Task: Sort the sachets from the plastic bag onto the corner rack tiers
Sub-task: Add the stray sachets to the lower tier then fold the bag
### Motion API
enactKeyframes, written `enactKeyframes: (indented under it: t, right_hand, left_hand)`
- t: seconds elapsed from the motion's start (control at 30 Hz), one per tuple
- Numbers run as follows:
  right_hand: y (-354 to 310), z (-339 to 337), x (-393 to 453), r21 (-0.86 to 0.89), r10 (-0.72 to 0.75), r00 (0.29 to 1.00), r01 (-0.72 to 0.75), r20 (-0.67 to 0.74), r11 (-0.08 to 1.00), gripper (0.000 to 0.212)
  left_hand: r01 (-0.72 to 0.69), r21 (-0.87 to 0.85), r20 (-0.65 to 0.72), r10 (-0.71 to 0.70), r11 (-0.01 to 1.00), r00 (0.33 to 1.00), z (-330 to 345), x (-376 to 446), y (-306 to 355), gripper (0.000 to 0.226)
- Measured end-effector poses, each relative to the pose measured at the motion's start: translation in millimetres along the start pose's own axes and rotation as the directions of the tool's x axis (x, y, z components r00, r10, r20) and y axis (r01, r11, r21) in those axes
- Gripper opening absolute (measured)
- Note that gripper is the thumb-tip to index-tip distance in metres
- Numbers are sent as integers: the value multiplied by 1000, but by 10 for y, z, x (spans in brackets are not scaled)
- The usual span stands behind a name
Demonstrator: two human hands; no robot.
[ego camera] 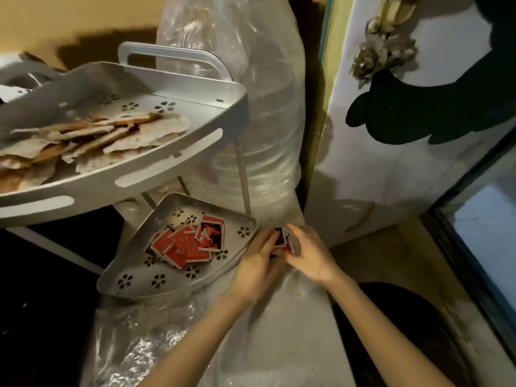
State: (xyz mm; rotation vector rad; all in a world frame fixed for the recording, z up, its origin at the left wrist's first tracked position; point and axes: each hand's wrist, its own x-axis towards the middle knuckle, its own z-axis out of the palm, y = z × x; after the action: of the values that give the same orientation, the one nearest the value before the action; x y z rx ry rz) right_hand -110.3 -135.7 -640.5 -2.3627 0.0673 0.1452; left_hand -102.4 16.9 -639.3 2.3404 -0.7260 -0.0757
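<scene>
A white panel (391,152) with a black silhouette shape (435,107) is seen at right. A metallic ornament (384,48) is fixed near its top.

A silver metal corner rack (178,148) with flower-shaped perforations holds pale beige and orange flat sachets (92,141) heaped on its upper tier. Small red-and-black square sachets (187,243) lie piled on the lower tier (131,277). Beside it, a clear crinkled plastic bag (145,339) lies spread out, with a few red sachets (280,243) just off the lower tier's rim.
</scene>
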Motion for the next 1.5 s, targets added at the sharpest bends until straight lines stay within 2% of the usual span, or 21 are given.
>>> enactKeyframes:
  t: [0.1, 0.17, 0.27, 0.33, 0.47, 0.53, 0.67, 0.77, 0.83, 0.93, 1.07, 1.17, 1.37, 1.43, 1.5]
  right_hand:
    - [75, 47, 54, -104, -40, 998, 44, 42, 994, 68]
    - [151, 77, 71, -127, -72, 996, 77, 46, 989, 65]
    - [226, 125, 56, -133, -95, 995, 97, 22, 986, 59]
    - [250, 140, 49, -127, -112, 994, 110, -11, 986, 52]
    - [227, 137, 14, -218, -237, 970, 218, -61, 951, 41]
    - [224, 150, -11, -243, -253, 966, 232, -58, 942, 40]
    - [192, 125, -102, -229, -240, 968, 218, -73, 949, 36]
    - [117, 68, -196, -136, -219, 972, 206, -83, 969, 42]
    - [31, 4, -245, -85, -164, 984, 159, -63, 984, 39]
    - [-104, -57, -289, -118, -167, 984, 159, -67, 980, 28]
    - [-407, -132, -290, -98, -199, 978, 193, -58, 976, 25]
    - [-704, -120, -247, 3, -239, 971, 239, -8, 971, 23]
    - [-1268, 190, -64, 98, -364, 931, 363, -16, 927, 26]
    - [-1415, 385, -21, 167, -420, 907, 409, 34, 897, 24]
    - [-1536, 582, 16, 164, -437, 896, 422, 72, 892, 25]
  left_hand:
    - [-30, 90, 17, 28, 996, 999, 159, 55, -121, 59]
    - [-31, 186, 35, 25, 982, 999, 255, 65, -172, 59]
    - [5, 229, 63, -20, 973, 998, 314, 64, -212, 56]
    - [-11, 258, 37, 2, 966, 999, 302, 91, -249, 47]
    - [-49, 347, -28, 63, 937, 998, 271, 133, -239, 47]
    - [-54, 378, -35, 72, 924, 997, 283, 123, -232, 46]
    - [-81, 377, -38, 103, 923, 994, 262, 104, -220, 36]
    - [-102, 332, -29, 119, 938, 992, 172, 87, -162, 24]
    - [-106, 295, -4, 113, 950, 994, 62, 51, -73, 24]
    - [-41, 211, 31, 36, 977, 999, -100, -16, -1, 28]
    - [24, 91, 55, -29, 996, 998, -451, -74, 99, 28]
    - [101, 4, 96, -101, 995, 990, -830, -128, 140, 28]
    - [227, 42, 37, -229, 973, 973, -1494, -378, -212, 16]
    - [238, 25, -4, -238, 971, 971, -1624, -508, -320, 22]
    - [256, 36, -85, -252, 966, 964, -1674, -638, -469, 26]
